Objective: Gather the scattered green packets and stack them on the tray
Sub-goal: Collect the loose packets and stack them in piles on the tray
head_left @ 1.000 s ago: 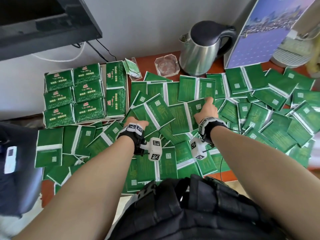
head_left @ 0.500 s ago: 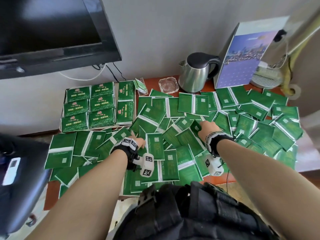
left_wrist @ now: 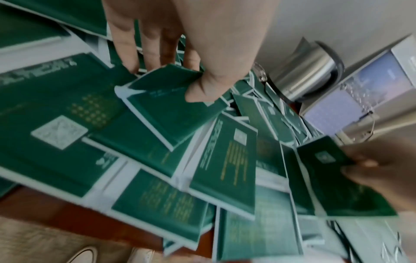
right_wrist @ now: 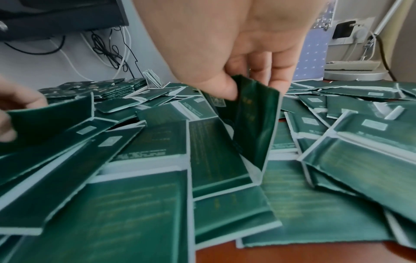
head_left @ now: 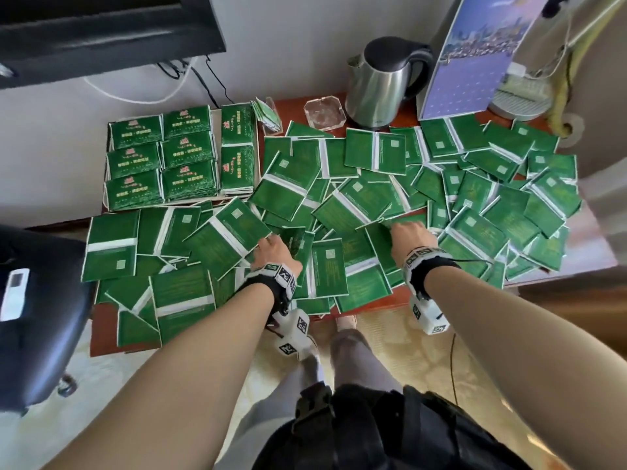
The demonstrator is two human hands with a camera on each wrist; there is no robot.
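Observation:
Green packets (head_left: 356, 198) with white seams lie scattered and overlapping across the red-brown table (head_left: 373, 305). Neat stacks of packets (head_left: 163, 157) fill the white tray (head_left: 218, 111) at the far left. My left hand (head_left: 271, 240) is at the pile's middle. Its thumb and fingers (left_wrist: 180, 78) pinch one green packet (left_wrist: 171, 113), lifted at one edge. My right hand (head_left: 403, 228) is to its right, and the thumb and fingers (right_wrist: 247, 85) pinch another packet (right_wrist: 252, 124), which hangs nearly upright above the pile.
A steel kettle (head_left: 380, 86), a glass ashtray (head_left: 324, 113) and a calendar card (head_left: 475, 56) stand at the table's back. A lamp base (head_left: 522, 96) is at the back right, a screen (head_left: 101, 35) on the wall at the left, and a dark chair (head_left: 34, 317) near left.
Both hands lay on the pile before; now each pinches a packet and raises it. The right hand has drawn back toward me. My head has pulled back and up.

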